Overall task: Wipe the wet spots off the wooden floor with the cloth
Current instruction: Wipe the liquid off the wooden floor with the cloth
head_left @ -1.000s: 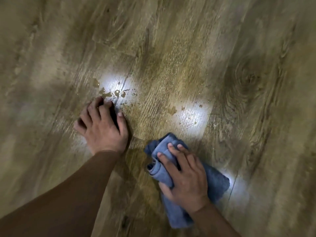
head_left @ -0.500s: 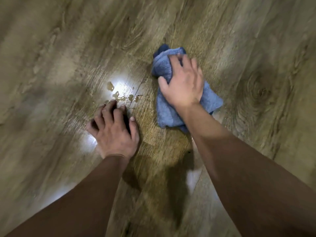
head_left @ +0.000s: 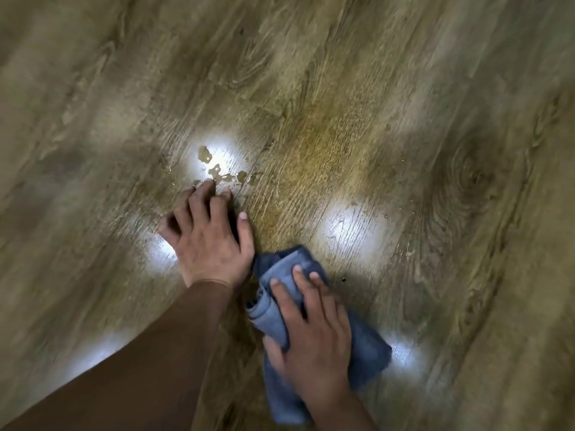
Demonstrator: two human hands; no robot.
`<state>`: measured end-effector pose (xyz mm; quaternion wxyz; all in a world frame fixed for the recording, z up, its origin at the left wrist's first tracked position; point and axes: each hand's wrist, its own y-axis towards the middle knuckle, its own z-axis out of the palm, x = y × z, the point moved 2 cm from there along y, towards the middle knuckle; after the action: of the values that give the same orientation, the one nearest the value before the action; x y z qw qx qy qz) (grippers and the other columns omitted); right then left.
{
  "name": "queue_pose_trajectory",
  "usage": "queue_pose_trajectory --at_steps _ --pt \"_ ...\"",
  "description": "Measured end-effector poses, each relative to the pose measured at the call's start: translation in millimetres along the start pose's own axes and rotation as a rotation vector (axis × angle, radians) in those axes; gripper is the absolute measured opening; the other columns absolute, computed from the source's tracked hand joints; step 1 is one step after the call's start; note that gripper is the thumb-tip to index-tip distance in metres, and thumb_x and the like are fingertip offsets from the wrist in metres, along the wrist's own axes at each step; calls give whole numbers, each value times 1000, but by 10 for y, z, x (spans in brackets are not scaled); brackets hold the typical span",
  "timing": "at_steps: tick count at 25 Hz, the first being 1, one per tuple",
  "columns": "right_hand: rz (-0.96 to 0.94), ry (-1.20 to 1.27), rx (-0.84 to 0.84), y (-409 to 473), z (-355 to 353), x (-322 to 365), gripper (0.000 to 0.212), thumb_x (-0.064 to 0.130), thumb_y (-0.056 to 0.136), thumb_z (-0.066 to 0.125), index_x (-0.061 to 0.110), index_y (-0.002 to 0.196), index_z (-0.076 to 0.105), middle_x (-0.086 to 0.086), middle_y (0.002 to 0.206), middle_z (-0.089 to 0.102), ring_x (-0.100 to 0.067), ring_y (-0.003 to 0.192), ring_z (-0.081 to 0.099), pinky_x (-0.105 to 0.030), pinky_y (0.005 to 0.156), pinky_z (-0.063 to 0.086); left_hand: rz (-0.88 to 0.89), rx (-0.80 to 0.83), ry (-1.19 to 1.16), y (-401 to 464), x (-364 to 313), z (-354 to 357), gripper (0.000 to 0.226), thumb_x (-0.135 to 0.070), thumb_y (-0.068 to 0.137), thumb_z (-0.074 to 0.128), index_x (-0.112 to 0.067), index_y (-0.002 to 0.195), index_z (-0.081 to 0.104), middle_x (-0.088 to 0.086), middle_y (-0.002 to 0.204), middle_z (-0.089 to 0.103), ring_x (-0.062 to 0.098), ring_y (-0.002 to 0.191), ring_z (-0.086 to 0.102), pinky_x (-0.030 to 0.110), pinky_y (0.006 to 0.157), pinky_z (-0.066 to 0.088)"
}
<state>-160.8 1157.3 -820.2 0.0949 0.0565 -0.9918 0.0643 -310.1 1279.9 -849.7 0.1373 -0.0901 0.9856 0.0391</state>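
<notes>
- Left hand [head_left: 209, 241] planted on the wooden floor [head_left: 357, 98], fingers bent at the knuckles with tips down on the boards, thumb stretched along the side nearest the other hand; nothing held.
- Right hand [head_left: 312, 334] laid on top of the blue cloth [head_left: 367, 353], fingers straight and close together, pressing it flat to the floor; thumb hidden under the cloth's edge, so no telling whether it pinches.
- Cloth bunched and folded, spilling out on both sides of the right hand, its far corner just beside the left hand's thumb base.
- Hands close together, side by side, not touching.
- Wet spots [head_left: 217, 171] just beyond the left fingertips: a small cluster of beads and blotches in a bright patch of reflected light, well clear of the cloth.
- A few finer droplets [head_left: 386, 127] farther out, beyond the right hand.
- Another bright reflection [head_left: 351, 228] just past the cloth's far end.
</notes>
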Motion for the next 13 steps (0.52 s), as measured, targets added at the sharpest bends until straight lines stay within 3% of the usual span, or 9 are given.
queue_pose_trajectory --at_steps 5,9,13 --pt "-59 64 -70 388 -98 -191 72 54 70 53 27 137 53 -10 140 56 -32 122 49 -48 98 46 1 -5 2 -11 10 12 35 -42 92 48 -17 116 53 8 145 48 34 134 39 56 106 23" --pt "137 39 -213 1543 -299 -466 65 49 76 52 21 135 52 -14 130 57 -34 111 51 -46 92 44 4 0 8 6 1 9 35 -42 91 47 -17 113 55 8 144 49 34 134 39 54 105 23" --pt "241 23 -277 2419 -410 -664 62 49 78 52 16 130 56 -16 122 59 -35 112 51 -45 94 39 13 9 31 7 -2 28 38 -45 91 47 -18 116 58 7 141 51 32 134 37 52 105 20"
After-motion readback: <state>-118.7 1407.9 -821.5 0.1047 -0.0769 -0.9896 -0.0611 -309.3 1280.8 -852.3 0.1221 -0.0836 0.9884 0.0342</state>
